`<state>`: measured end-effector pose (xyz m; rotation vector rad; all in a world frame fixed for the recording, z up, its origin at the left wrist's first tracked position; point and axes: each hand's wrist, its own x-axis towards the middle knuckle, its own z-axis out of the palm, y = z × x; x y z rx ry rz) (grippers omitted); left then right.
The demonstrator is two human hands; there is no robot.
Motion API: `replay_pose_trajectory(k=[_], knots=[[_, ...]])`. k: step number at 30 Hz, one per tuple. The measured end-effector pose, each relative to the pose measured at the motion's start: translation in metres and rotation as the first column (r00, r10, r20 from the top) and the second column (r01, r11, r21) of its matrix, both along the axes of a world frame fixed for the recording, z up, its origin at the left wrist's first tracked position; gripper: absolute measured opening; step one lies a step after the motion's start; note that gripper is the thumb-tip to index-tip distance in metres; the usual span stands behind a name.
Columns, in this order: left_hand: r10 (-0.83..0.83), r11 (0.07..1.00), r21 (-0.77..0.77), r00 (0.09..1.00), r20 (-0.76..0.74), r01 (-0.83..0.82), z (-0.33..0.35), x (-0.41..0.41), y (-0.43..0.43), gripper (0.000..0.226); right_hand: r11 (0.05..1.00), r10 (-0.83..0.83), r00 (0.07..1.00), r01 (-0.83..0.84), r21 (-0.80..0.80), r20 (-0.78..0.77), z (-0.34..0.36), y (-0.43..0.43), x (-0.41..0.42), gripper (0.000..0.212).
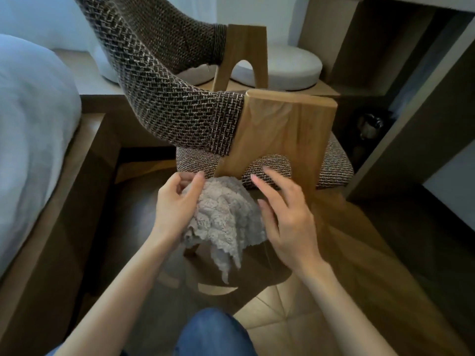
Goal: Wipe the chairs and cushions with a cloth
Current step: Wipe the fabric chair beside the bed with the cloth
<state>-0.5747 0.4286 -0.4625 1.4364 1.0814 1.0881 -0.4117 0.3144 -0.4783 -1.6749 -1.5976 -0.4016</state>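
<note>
A wooden armchair (285,129) with a curved woven brown backrest (164,98) and a woven seat cushion (334,165) stands in front of me. A fluffy beige cloth (226,217) hangs below the chair's near wooden arm support. My left hand (177,204) grips the cloth's upper left part, thumb and fingers curled into it. My right hand (288,214) is just right of the cloth with its fingers spread and straight, fingertips close to the seat cushion edge; whether it touches the cloth I cannot tell.
A bed with white bedding (30,129) on a wooden frame fills the left. Two round white floor cushions (288,65) lie on a raised platform behind the chair. A desk or shelf unit (411,104) stands at the right. Wooden floor (321,304) lies below.
</note>
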Motion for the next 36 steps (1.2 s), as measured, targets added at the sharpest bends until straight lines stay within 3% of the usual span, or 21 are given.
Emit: replay_pose_trajectory(k=[2,4,6,7,9,11,12,14,17,19,21,23,25,27,30,33,36], knots=[[-0.040,0.998,-0.052,0.999,0.033,0.041,-0.002,-0.005,-0.003,0.018,0.971,-0.038,0.922,-0.057,-0.234,-0.385,-0.018,-0.013,-0.012,0.039],[-0.149,0.987,-0.043,0.986,0.071,0.153,0.000,-0.008,-0.007,0.021,0.893,-0.109,0.672,-0.257,-0.369,-0.733,-0.023,-0.015,-0.016,0.045],[-0.233,0.972,-0.019,0.968,0.090,0.236,0.000,-0.011,-0.009,0.024,0.860,-0.094,0.401,-0.428,-0.277,-0.911,-0.023,-0.013,-0.013,0.033],[-0.248,0.969,-0.004,0.967,0.066,0.248,-0.001,-0.014,-0.008,0.022,0.869,-0.061,0.389,-0.433,-0.241,-0.919,-0.021,-0.012,-0.011,0.023],[-0.266,0.962,0.048,0.961,-0.074,0.270,-0.003,-0.021,-0.004,0.011,0.917,0.020,0.509,-0.351,-0.187,-0.861,-0.011,-0.013,-0.007,0.012],[-0.306,0.936,0.089,0.910,-0.278,0.342,-0.007,-0.029,-0.002,0.013,0.957,0.048,0.716,-0.233,-0.174,-0.697,0.003,-0.015,0.001,0.015],[-0.325,0.919,0.097,0.875,-0.358,0.381,-0.009,-0.032,-0.003,0.022,0.962,0.056,0.801,-0.203,-0.182,-0.596,0.013,-0.015,0.005,0.018],[-0.369,0.886,0.097,0.816,-0.445,0.453,-0.010,-0.035,-0.010,0.056,0.937,0.130,0.882,-0.258,-0.234,-0.453,0.032,-0.016,0.009,0.022],[-0.486,0.784,0.109,0.713,-0.505,0.611,-0.008,-0.029,-0.023,0.082,0.872,0.235,0.880,-0.378,-0.311,-0.412,0.054,-0.013,0.004,0.024],[-0.546,0.731,0.106,0.672,-0.501,0.674,-0.006,-0.022,-0.032,0.064,0.890,0.243,0.856,-0.384,-0.247,-0.456,0.064,-0.010,0.000,0.029],[-0.581,0.719,0.102,0.675,-0.454,0.687,-0.006,-0.017,-0.037,0.030,0.920,0.219,0.820,-0.354,-0.169,-0.529,0.070,-0.008,0.002,0.029],[-0.640,0.726,0.028,0.690,-0.338,0.687,-0.004,-0.017,-0.040,0.014,0.944,0.178,0.804,-0.302,-0.132,-0.567,0.072,-0.008,0.009,0.023],[-0.697,0.716,-0.090,0.704,-0.137,0.692,-0.001,-0.015,-0.042,0.023,0.956,0.129,0.808,-0.256,-0.145,-0.575,0.070,-0.010,0.015,0.022],[-0.737,0.673,-0.144,0.673,-0.055,0.725,0.003,-0.013,-0.046,0.040,0.950,0.142,0.831,-0.266,-0.162,-0.537,0.067,-0.013,0.015,0.026],[-0.741,0.671,-0.132,0.661,-0.116,0.729,0.002,-0.006,-0.052,0.052,0.932,0.216,0.864,-0.322,-0.169,-0.454,0.069,-0.015,0.010,0.038],[-0.679,0.731,-0.038,0.719,-0.148,0.682,0.001,-0.003,-0.049,0.037,0.932,0.227,0.877,-0.321,-0.166,-0.423,0.077,-0.014,0.015,0.046],[-0.685,0.718,0.004,0.708,-0.168,0.696,0.004,-0.007,-0.040,0.021,0.937,0.178,0.906,-0.275,-0.215,-0.384,0.083,-0.010,0.023,0.050]])
